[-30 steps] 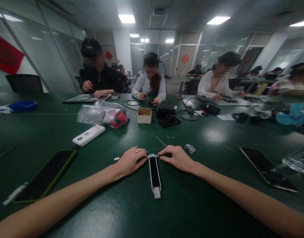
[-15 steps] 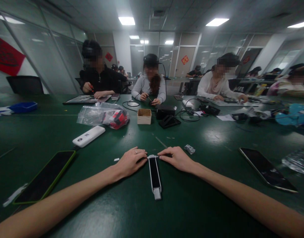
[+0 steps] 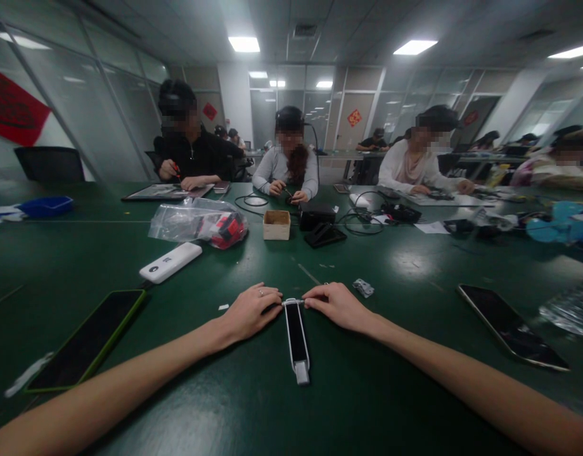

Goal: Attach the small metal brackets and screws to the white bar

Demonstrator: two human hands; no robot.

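Note:
In front of me a long, narrow device (image 3: 298, 335) lies flat on the green table. It has a black face, a white rim and a silver block at its near end. A thin light crossbar (image 3: 293, 302) runs across its far end. My left hand (image 3: 251, 311) rests on the table, its thumb and fingertips closed on the bar's left end. On the opposite end, my right hand (image 3: 338, 306) pinches the bar between thumb and fingers. The fingertips cover both ends of the bar.
A green-edged phone (image 3: 89, 339) and a white power bank (image 3: 172, 262) lie to the left, another phone (image 3: 510, 324) to the right. Beyond are a plastic bag (image 3: 177, 221), a small box (image 3: 277, 229) and black cables. A crumpled wrapper (image 3: 364, 288) sits near my right hand. Several people work opposite.
Both hands keep their hold on the crossbar, and the device stays in place. Only a very slight shift of the camera view shows.

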